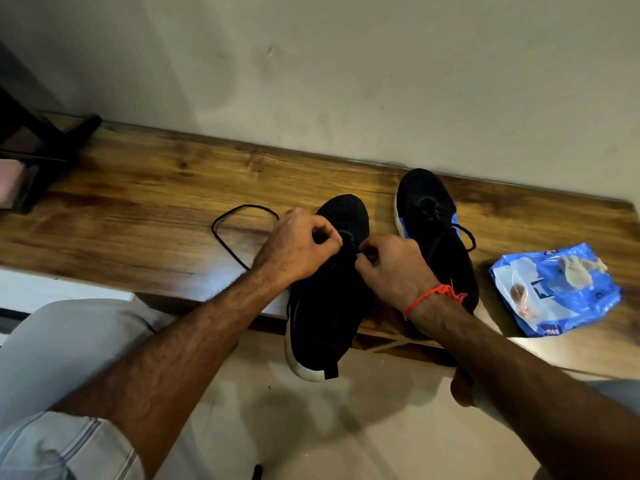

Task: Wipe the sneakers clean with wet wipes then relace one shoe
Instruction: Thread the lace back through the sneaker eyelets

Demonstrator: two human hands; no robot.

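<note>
Head view, nearest: person's knees in light trousers at the lower left and right edges, forearms reaching forward over the pale floor; a red thread (pixel 434 294) is tied round the right wrist.
Near sneaker (pixel 327 289): black with a white sole, toe pointing to the wall, heel overhanging the front edge of the bench (pixel 145 202). Judged reason: the overhang brings the eyelet area within close reach of both hands.
Left hand (pixel 298 245): fingers curled, pinching the lace at the throat of the near sneaker.
Right hand (pixel 391 268): fingers curled likewise, pinching the lace just across from the left hand, the two nearly touching. Judged reason: one hand feeds the lace while the other takes it through an eyelet; which eyelet is hidden.
Lace (pixel 239 233): black, its free length looped on the bench to the left of the near sneaker, running in under the left hand. Much of it lies loose, so relacing appears to be at an early row.
Far sneaker (pixel 436 233): set just beside the first, nearer the wall, its lace in place with the ends trailing right.
Wipes pack (pixel 554 289): blue, lying to the right of both sneakers, with a crumpled used wipe (pixel 578 270) on top. Judged: wiping looks finished, the pack set out of the working area.
</note>
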